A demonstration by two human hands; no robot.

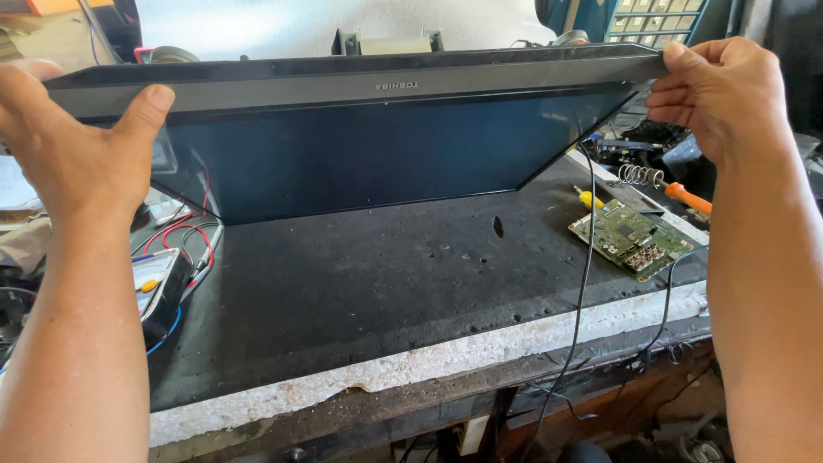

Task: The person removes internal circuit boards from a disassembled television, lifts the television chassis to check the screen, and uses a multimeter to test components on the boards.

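Note:
A flat black display panel (369, 146) with a grey bezel is held up on edge above a dark foam-topped workbench (360, 283), its lower edge resting on the bench and its top tilted toward me. My left hand (73, 141) grips the panel's upper left corner, thumb on the front bezel. My right hand (720, 90) pinches the upper right corner with fingers curled over the edge.
A green circuit board (633, 237) lies at the right of the bench beside an orange-handled screwdriver (686, 197) and a metal coil stand (639, 176). A multimeter (154, 287) with red and black leads sits at the left. A black cable (583, 283) hangs over the front edge.

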